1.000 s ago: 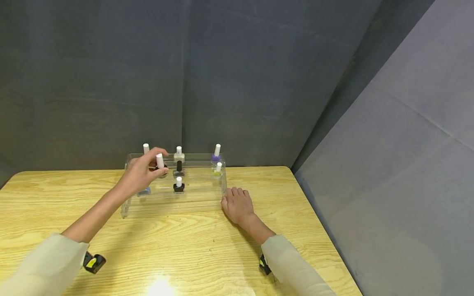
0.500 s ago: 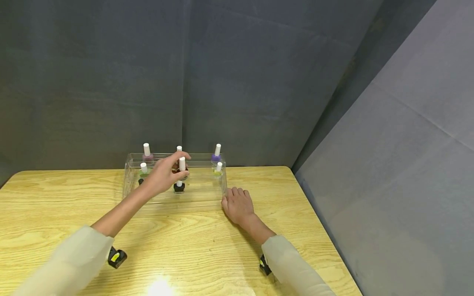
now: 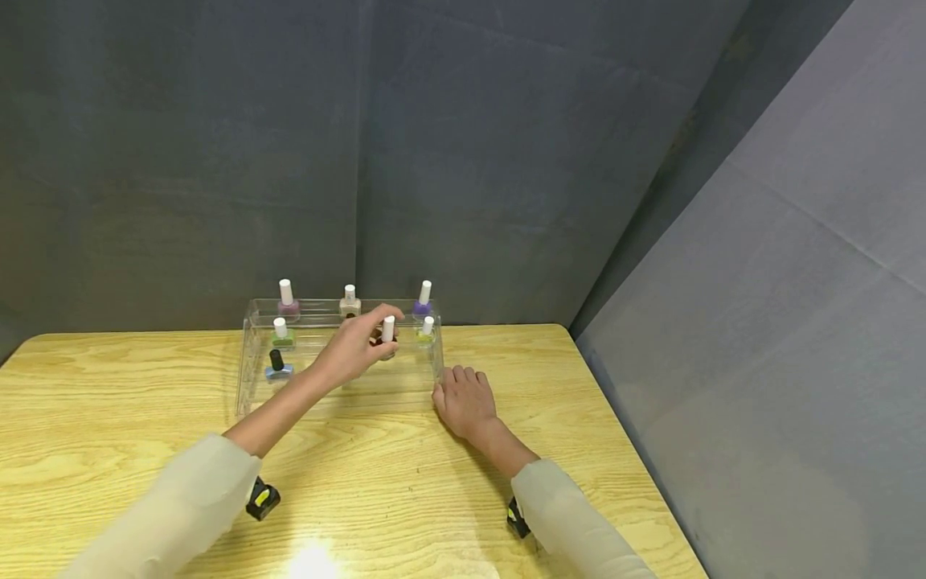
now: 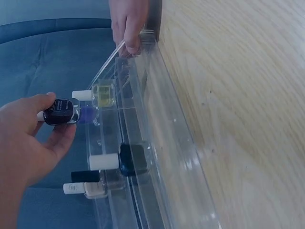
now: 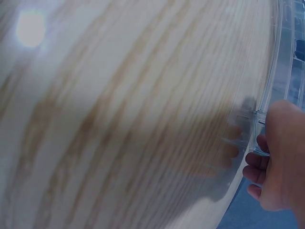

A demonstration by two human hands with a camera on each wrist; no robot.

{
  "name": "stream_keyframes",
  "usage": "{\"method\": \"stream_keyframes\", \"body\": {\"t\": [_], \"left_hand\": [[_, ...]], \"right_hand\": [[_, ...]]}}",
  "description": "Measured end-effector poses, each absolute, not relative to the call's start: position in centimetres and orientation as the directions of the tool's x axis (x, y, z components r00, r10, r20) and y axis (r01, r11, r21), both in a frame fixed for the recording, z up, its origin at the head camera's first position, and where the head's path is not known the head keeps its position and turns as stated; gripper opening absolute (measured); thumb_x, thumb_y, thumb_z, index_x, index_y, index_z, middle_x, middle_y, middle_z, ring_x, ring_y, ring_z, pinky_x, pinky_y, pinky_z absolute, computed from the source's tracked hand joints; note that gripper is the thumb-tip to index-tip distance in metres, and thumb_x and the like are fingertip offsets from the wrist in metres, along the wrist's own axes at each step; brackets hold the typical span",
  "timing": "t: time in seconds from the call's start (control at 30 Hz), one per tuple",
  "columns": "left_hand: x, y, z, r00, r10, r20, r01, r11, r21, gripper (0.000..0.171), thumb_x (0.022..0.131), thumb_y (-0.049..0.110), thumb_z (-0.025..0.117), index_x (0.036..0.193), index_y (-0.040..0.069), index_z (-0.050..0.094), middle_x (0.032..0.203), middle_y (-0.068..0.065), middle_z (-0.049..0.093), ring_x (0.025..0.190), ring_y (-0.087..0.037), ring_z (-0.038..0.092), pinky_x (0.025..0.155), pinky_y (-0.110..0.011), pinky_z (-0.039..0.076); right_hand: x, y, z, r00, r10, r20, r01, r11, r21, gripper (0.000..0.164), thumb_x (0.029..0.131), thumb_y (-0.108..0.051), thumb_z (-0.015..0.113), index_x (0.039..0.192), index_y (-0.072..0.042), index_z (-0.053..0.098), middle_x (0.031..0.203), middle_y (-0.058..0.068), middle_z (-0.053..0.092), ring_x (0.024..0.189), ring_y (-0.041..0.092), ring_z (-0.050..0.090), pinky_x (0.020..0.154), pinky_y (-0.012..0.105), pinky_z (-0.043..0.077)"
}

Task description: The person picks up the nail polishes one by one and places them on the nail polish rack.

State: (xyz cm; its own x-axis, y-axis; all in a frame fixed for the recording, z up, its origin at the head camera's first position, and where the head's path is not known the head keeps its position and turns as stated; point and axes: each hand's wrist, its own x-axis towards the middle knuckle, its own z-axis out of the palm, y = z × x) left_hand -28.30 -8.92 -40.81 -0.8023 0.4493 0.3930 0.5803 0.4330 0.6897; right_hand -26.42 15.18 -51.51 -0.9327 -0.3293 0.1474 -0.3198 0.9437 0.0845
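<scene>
My left hand (image 3: 354, 351) pinches a dark nail polish bottle (image 4: 62, 112) with a white cap between thumb and fingers. The bottle is raised over the right half of a clear stepped rack (image 3: 398, 396). In the left wrist view it overlaps a purple bottle (image 4: 87, 114), near a yellow-green bottle (image 4: 104, 95). My right hand (image 3: 465, 404) grips the rack's front right corner, its fingers curled around the side in the right wrist view. A black bottle (image 4: 132, 160) with a white cap stands lower on the rack, hidden behind my left arm in the head view.
Also on the rack are a mauve bottle (image 3: 288, 308), a cream bottle (image 3: 350, 307), a green bottle (image 3: 283, 340) and a blue bottle (image 3: 278, 372) with a black cap. The wooden table (image 3: 405, 498) extends toward me. A dark curtain (image 3: 463, 161) hangs behind it.
My left hand has carried the dark bottle rightward across the rack, from the left side past the middle column. The right hand stays at the rack's corner.
</scene>
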Motion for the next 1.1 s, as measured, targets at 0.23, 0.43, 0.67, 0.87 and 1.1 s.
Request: {"method": "stream_keyframes", "body": {"t": [0.23,0.43,0.67,0.87,1.1], "left_hand": [[-29.2,-7.4,-42.5,-0.796,0.439,0.416,0.589,0.410,0.696,0.042,0.088,-0.001,0.074,0.125,0.011,0.059,0.096,-0.007,0.068,0.085,-0.022,0.068,0.068,-0.032,0.058],[-30.0,-6.2,-44.0,-0.795,0.448,0.409,0.590,0.416,0.692,0.044,0.087,-0.001,0.075,0.127,0.008,0.059,0.095,-0.006,0.066,0.086,-0.022,0.067,0.070,-0.033,0.058],[-30.7,-5.1,-45.0,-0.793,0.442,0.419,0.604,0.485,0.632,0.044,0.088,0.006,0.077,0.128,0.011,0.059,0.090,-0.002,0.066,0.079,-0.018,0.063,0.065,-0.033,0.054],[-30.9,-4.3,-45.4,-0.798,0.446,0.405,0.592,0.457,0.664,0.044,0.088,0.002,0.076,0.128,0.007,0.059,0.088,-0.004,0.064,0.080,-0.020,0.061,0.066,-0.035,0.053],[-30.7,-3.5,-45.8,-0.813,0.451,0.369,0.565,0.457,0.687,0.046,0.089,0.002,0.074,0.132,0.008,0.057,0.088,-0.002,0.063,0.076,-0.018,0.058,0.063,-0.033,0.051]], "right_hand": [[-26.4,15.2,-51.6,-0.929,-0.330,0.169,-0.318,0.943,0.098,0.028,0.106,-0.031,0.033,0.093,-0.010,0.045,0.086,0.004,0.043,0.080,0.023,0.043,0.078,0.040,0.040],[-26.3,15.1,-51.4,-0.934,-0.327,0.147,-0.312,0.943,0.116,0.030,0.107,-0.033,0.032,0.095,-0.010,0.046,0.087,0.004,0.044,0.081,0.022,0.043,0.078,0.039,0.040],[-26.7,15.2,-51.8,-0.936,-0.326,0.130,-0.310,0.942,0.130,0.034,0.108,-0.036,0.026,0.098,-0.010,0.046,0.089,0.003,0.044,0.082,0.022,0.044,0.078,0.038,0.040],[-26.9,15.2,-51.9,-0.940,-0.319,0.122,-0.302,0.943,0.139,0.035,0.108,-0.036,0.026,0.099,-0.011,0.048,0.090,0.002,0.045,0.084,0.021,0.045,0.079,0.038,0.040],[-26.8,15.2,-51.7,-0.945,-0.315,0.091,-0.300,0.943,0.144,0.034,0.108,-0.036,0.025,0.100,-0.011,0.046,0.090,0.002,0.043,0.083,0.021,0.043,0.079,0.038,0.039]]}}
